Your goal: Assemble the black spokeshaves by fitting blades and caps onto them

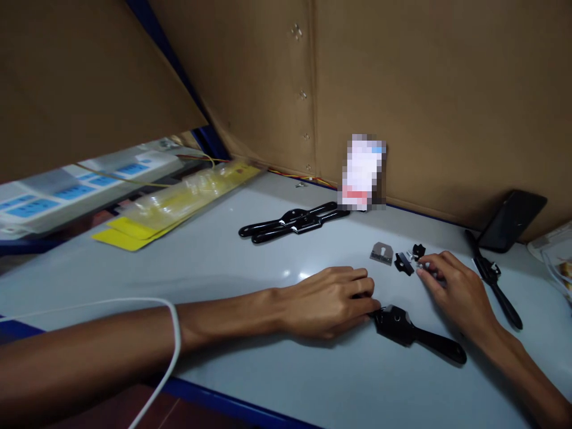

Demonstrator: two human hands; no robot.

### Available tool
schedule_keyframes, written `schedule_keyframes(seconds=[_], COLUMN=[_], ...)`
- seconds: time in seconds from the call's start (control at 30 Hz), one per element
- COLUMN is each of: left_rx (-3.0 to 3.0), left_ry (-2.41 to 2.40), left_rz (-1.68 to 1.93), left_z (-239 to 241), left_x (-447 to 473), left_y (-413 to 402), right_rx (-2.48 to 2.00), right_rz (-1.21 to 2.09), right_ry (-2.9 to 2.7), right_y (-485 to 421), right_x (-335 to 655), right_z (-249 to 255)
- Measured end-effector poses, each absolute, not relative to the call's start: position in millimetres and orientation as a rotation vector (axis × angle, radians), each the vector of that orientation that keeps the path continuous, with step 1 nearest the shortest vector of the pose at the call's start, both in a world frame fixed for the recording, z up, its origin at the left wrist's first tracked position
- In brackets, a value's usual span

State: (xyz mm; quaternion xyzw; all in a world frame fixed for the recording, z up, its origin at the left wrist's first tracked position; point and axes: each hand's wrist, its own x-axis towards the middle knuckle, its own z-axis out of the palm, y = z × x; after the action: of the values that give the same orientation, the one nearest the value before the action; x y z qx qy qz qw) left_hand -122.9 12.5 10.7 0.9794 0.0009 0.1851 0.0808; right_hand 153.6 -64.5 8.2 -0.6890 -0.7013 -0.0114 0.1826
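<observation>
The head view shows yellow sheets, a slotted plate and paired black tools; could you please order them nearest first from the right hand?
1. Slotted plate, left of the right hand
2. Paired black tools, farther left
3. Yellow sheets, leftmost of these

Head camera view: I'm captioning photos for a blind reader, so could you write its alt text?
A person's left hand holds a black tool on a gray table while the right hand is at some small loose parts. Behind them lie two similar tools and yellow packaging; at right, a dark phone stands tilted by a brown wall.
</observation>
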Motion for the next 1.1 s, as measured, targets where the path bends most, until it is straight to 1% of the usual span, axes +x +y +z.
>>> schedule_keyframes(seconds=[0.17,0.23,0.3,0.4,0.6,0.73,0.87,0.97,1.1], left_rx=[2.926,2.927,2.931,2.936,2.953,2.946,2.924,2.918,2.925], left_ry=[0.019,0.021,0.007,-0.015,-0.018,-0.004,0.005,0.011,0.022], left_rz=[0.56,0.557,0.555,0.566,0.552,0.553,0.567,0.568,0.56], left_z=[10,10,10,10,11,9,9,9,10], left_x=[-123,-123,-123,-122,-122,-123,-122,-122,-123], left_y=[12,12,12,13,14,14,14,14,13], right_rx=[-1.876,-1.796,-1.739,-1.633,-1.612,-1.638,-1.696,-1.715,-1.706], right_rz=[-0.01,0.131,0.355,0.45,0.449,0.402,0.452,0.572,0.849], right_ry=[-2.002,-1.948,-1.893,-1.93,-2.024,-1.999,-1.933,-1.879,-1.806], right_y=[-77,-88,-97,-105,-105,-104,-100,-99,-95], right_x=[148,138,124,104,98,97,90,90,98], right_z=[23,32,39,43,38,34,31,31,32])
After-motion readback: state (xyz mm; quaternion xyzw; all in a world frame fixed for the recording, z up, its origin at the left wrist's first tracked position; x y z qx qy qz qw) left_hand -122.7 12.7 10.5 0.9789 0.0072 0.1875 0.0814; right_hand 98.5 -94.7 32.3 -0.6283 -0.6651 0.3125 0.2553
